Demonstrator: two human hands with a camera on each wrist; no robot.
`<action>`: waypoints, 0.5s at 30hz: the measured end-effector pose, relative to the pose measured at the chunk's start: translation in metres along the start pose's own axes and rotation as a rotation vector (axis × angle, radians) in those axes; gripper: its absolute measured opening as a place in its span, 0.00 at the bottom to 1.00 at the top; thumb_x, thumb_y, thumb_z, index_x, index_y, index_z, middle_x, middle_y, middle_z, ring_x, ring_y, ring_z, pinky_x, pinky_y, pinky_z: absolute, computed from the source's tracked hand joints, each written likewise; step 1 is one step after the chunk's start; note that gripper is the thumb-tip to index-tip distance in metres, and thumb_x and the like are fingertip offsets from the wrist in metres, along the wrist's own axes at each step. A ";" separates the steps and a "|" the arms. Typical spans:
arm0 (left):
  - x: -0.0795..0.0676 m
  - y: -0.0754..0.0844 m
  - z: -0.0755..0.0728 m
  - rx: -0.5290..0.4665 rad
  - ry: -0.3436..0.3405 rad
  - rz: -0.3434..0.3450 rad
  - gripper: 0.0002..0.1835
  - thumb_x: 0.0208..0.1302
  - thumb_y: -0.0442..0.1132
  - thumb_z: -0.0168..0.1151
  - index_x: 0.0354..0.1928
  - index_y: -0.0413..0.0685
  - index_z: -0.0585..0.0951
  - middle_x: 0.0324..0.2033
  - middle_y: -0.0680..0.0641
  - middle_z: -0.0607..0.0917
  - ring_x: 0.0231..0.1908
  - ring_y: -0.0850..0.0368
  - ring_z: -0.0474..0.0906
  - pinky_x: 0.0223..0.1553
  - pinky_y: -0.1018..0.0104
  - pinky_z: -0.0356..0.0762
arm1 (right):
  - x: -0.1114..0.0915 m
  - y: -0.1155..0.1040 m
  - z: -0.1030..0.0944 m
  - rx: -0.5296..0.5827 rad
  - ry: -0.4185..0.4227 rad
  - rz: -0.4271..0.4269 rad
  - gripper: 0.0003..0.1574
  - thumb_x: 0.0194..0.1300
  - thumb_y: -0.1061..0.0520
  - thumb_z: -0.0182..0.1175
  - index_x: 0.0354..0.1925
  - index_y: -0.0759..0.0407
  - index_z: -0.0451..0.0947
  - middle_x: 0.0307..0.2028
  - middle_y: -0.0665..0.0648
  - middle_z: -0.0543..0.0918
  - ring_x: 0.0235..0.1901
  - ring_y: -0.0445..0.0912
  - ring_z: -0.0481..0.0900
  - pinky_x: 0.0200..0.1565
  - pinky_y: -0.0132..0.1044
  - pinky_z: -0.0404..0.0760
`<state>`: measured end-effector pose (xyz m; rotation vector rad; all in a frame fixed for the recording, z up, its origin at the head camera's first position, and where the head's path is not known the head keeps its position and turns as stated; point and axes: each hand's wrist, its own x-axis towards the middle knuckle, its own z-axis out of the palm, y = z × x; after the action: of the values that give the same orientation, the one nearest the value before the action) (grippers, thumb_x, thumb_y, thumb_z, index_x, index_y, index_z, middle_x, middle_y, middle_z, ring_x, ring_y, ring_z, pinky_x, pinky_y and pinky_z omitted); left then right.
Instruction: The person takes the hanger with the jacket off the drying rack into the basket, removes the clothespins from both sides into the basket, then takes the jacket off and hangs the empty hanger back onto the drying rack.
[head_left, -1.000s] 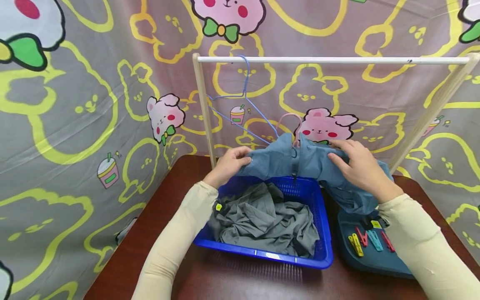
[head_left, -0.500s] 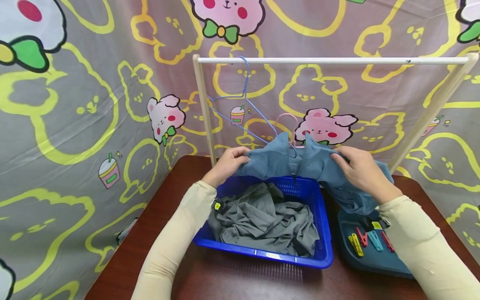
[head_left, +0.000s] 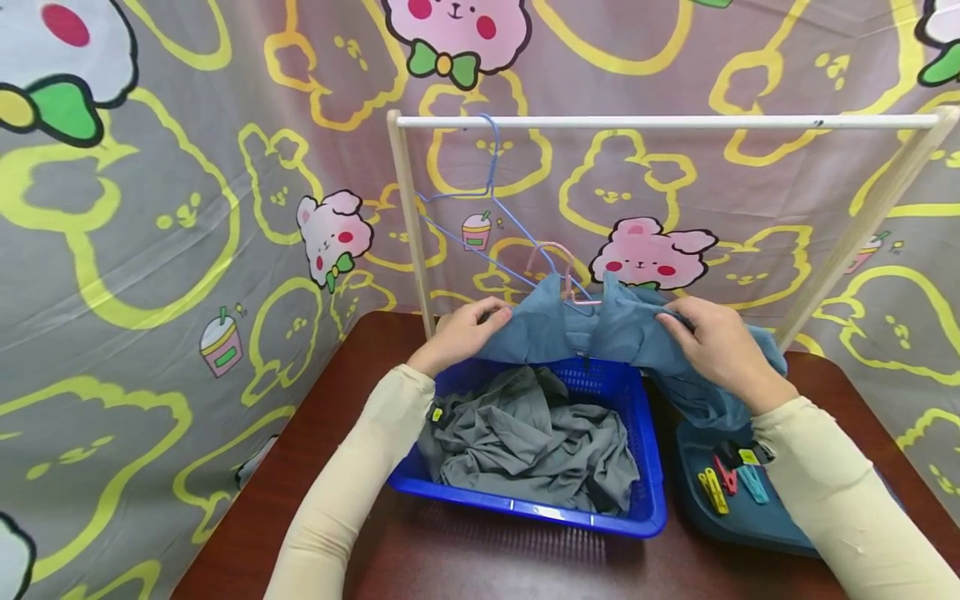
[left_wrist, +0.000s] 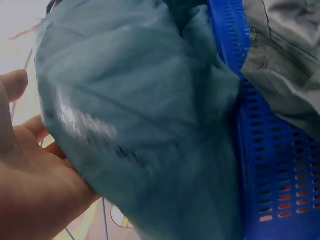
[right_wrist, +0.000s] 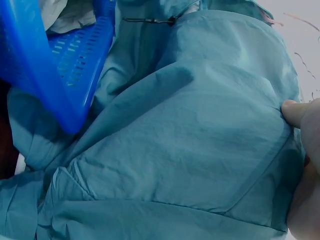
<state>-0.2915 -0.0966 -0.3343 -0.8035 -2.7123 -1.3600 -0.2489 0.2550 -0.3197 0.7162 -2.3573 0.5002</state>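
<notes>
Blue jacket (head_left: 630, 335) sits at one o'clock from the blue basket (head_left: 555, 515). The right hand (head_left: 723, 346) pinches its cloth; the left hand (head_left: 460, 335) touches it, thumb apart from fingers. Best, I think, to hold both sides level on the pink hanger (head_left: 568, 271).

No legible text or numbers; pale marks (left_wrist: 90, 122) on blue garment (left_wrist: 150, 95), left wrist view, too blurred.

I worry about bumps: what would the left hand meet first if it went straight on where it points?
The blue garment, most likely: the left hand seems to touch its edge, though depth is hard to judge.
</notes>
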 end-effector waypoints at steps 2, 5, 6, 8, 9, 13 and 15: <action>0.001 0.004 0.003 0.024 -0.019 0.028 0.22 0.72 0.54 0.45 0.58 0.52 0.76 0.52 0.51 0.78 0.51 0.56 0.74 0.50 0.58 0.72 | 0.001 -0.003 0.001 -0.005 -0.003 -0.008 0.02 0.62 0.64 0.62 0.34 0.63 0.78 0.25 0.56 0.77 0.22 0.47 0.70 0.27 0.44 0.71; 0.002 0.010 0.008 0.011 -0.046 0.087 0.22 0.73 0.50 0.46 0.60 0.46 0.74 0.53 0.47 0.78 0.49 0.56 0.75 0.49 0.60 0.72 | 0.002 -0.006 0.002 -0.013 -0.009 -0.016 0.02 0.62 0.64 0.62 0.33 0.63 0.78 0.24 0.55 0.76 0.22 0.46 0.69 0.27 0.43 0.71; 0.002 0.011 0.009 0.015 -0.041 0.105 0.21 0.73 0.49 0.47 0.60 0.45 0.75 0.51 0.47 0.79 0.46 0.56 0.75 0.46 0.61 0.72 | 0.002 -0.008 0.002 -0.014 -0.012 -0.015 0.02 0.62 0.63 0.62 0.33 0.63 0.78 0.24 0.55 0.76 0.22 0.46 0.69 0.27 0.43 0.71; 0.003 0.012 0.010 0.020 -0.026 0.151 0.19 0.73 0.46 0.48 0.57 0.43 0.77 0.44 0.47 0.81 0.38 0.56 0.75 0.40 0.63 0.71 | 0.003 -0.009 0.002 -0.012 -0.013 -0.015 0.02 0.62 0.63 0.63 0.34 0.63 0.78 0.25 0.55 0.77 0.22 0.46 0.70 0.27 0.44 0.72; 0.003 0.012 0.011 0.022 -0.015 0.169 0.18 0.73 0.45 0.48 0.55 0.43 0.78 0.40 0.47 0.81 0.34 0.56 0.74 0.37 0.64 0.70 | 0.003 -0.009 0.002 -0.011 -0.012 -0.013 0.03 0.62 0.63 0.63 0.35 0.62 0.79 0.26 0.55 0.78 0.23 0.46 0.71 0.28 0.44 0.73; 0.003 0.011 0.010 0.005 0.009 0.216 0.14 0.73 0.43 0.50 0.49 0.44 0.80 0.29 0.49 0.77 0.26 0.55 0.68 0.31 0.65 0.66 | 0.002 -0.008 0.000 0.007 -0.002 -0.029 0.05 0.60 0.64 0.64 0.36 0.63 0.80 0.29 0.57 0.80 0.25 0.47 0.74 0.30 0.46 0.76; 0.003 0.010 0.009 -0.013 0.007 0.217 0.14 0.73 0.43 0.50 0.49 0.44 0.80 0.28 0.50 0.76 0.25 0.56 0.68 0.31 0.65 0.66 | 0.001 -0.006 -0.001 0.015 0.004 -0.043 0.06 0.59 0.65 0.64 0.37 0.64 0.80 0.30 0.58 0.81 0.26 0.49 0.76 0.31 0.48 0.77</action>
<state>-0.2873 -0.0834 -0.3316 -1.0556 -2.5239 -1.3308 -0.2456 0.2507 -0.3173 0.7699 -2.3316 0.5009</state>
